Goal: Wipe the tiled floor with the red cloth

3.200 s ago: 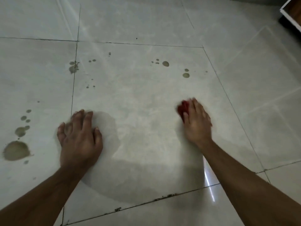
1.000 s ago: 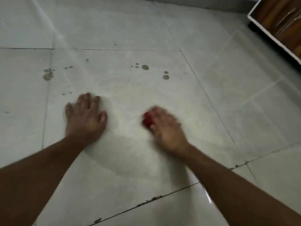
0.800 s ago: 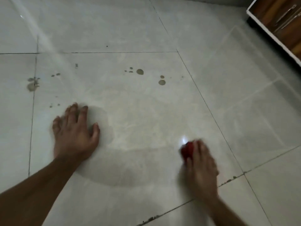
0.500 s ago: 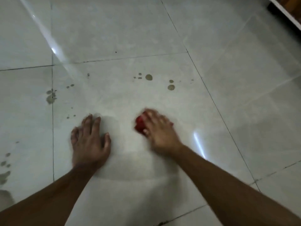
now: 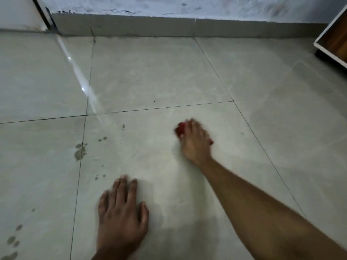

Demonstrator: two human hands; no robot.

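Note:
The pale grey tiled floor (image 5: pixel 154 72) fills the view. My right hand (image 5: pixel 196 143) reaches forward onto the middle tile, fingers curled over a bunched red cloth (image 5: pixel 179 129) that it presses to the floor; only the cloth's left edge shows past the fingers. Nearer to me, my left hand (image 5: pixel 122 214) lies flat on the same tile with its fingers spread, holding nothing. Dark wet spots (image 5: pixel 80 151) dot the grout line to the left of both hands, and more spots (image 5: pixel 13 241) sit at the bottom left.
A grey skirting and a scuffed white wall (image 5: pixel 169 8) close off the floor at the top. A wooden cabinet with a white edge (image 5: pixel 334 40) stands at the upper right. A bright light streak (image 5: pixel 80 79) crosses the left tiles.
My right hand has swept the cloth forward and to the right, over where the far drops lay; those drops no longer show. The view has tilted up to the wall. My left hand stays flat.

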